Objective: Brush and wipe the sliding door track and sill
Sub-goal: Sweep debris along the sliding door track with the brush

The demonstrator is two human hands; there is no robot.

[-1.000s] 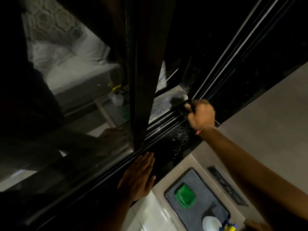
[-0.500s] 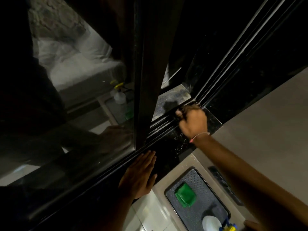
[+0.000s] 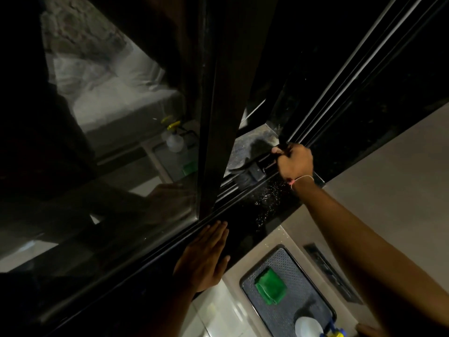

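My right hand is closed around the handle of a dark brush, whose bristles lie in the sliding door track beside the dark door frame. Pale dust specks are scattered on the black sill just below that hand. Flat on the sill further along rests my left hand, fingers spread and holding nothing. The brush handle is mostly hidden inside my fist.
A dark tray on the light floor holds a folded green cloth and a white spray bottle with a blue and yellow head. The glass pane on the left reflects the room. A floor vent lies right of the tray.
My right hand has swept the brush back and forth along the track, and the bristle end now shows left of the fist. My left hand has stayed flat on the sill.
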